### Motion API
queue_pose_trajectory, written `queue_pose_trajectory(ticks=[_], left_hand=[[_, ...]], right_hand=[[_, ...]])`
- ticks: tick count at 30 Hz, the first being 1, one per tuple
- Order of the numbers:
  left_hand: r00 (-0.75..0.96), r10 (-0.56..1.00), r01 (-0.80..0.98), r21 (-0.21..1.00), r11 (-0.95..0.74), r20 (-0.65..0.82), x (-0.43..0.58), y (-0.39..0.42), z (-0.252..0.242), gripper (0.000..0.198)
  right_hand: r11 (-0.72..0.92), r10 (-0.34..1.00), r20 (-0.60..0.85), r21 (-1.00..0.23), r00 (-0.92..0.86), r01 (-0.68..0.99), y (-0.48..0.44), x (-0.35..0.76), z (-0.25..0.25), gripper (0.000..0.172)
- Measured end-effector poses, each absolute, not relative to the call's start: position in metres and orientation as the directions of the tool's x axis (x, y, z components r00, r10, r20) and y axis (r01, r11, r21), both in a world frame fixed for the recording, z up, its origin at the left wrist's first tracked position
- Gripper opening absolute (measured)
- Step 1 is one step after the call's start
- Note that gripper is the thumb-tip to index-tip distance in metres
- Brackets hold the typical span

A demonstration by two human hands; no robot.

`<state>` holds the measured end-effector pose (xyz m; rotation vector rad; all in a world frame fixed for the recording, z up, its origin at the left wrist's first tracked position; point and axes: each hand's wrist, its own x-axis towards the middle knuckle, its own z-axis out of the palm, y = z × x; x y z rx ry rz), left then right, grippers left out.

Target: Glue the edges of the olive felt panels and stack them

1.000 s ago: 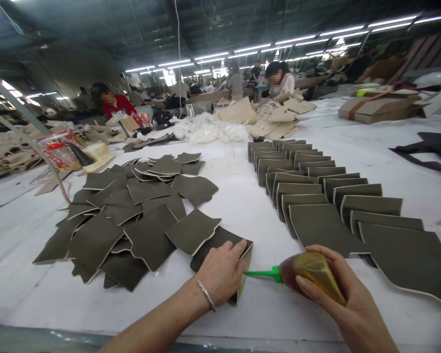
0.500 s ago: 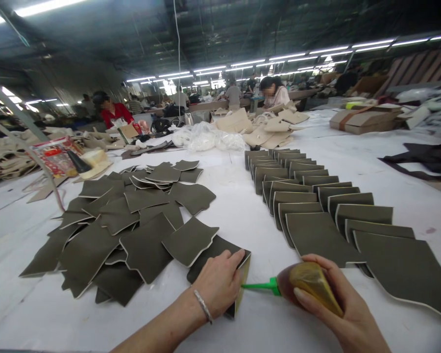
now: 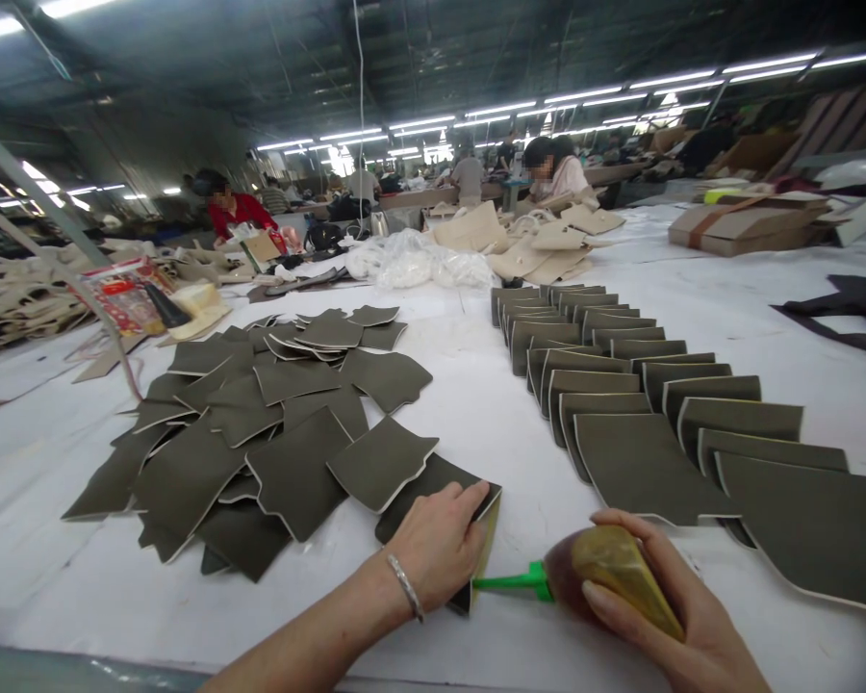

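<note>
The right hand [image 3: 697, 616], gripping a squeeze bottle [image 3: 612, 570], had drawn its green nozzle [image 3: 512, 582] farther along the olive panel [image 3: 417, 489], that edge probably almost finished; the left hand [image 3: 439, 544], grip unclear, pressed the panel beside the pile [image 3: 241, 406].

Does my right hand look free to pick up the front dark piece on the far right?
Probably not right now: the right hand is wrapped around the bottle. Otherwise the way seems free, since the front dark piece lies close by with nothing over it.
</note>
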<state>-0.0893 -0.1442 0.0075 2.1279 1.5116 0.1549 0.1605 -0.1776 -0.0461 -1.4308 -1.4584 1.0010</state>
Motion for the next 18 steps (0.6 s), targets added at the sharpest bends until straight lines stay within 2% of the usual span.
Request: queue_pose_trajectory(ticks=[7,12,15,18], left_hand=[[0.371,0.904,0.853,0.463,-0.241,-0.213,-0.089,-0.145,0.008,0.048],[0.365,0.905,0.857,0.458,-0.236,-0.218,-0.088,-0.144,0.007,0.049],[0.372,0.901,0.861,0.444,-0.246,-0.223,-0.088,-0.143,0.007,0.050],[0.390,0.894,0.851,0.458,-0.258,-0.221,-0.088,-0.142,0.007,0.049]], right_hand=[[-0.020,0.996,0.008,-0.949,0.088,0.314,-0.176,0.156,-0.040,0.057],[-0.051,0.997,-0.039,-0.980,0.063,0.192,-0.192,0.143,-0.040,0.053],[-0.016,1.000,-0.011,-0.964,0.020,0.264,-0.186,0.148,-0.040,0.054],[0.021,0.994,0.054,-0.946,0.091,0.322,-0.165,0.157,-0.034,0.054]])
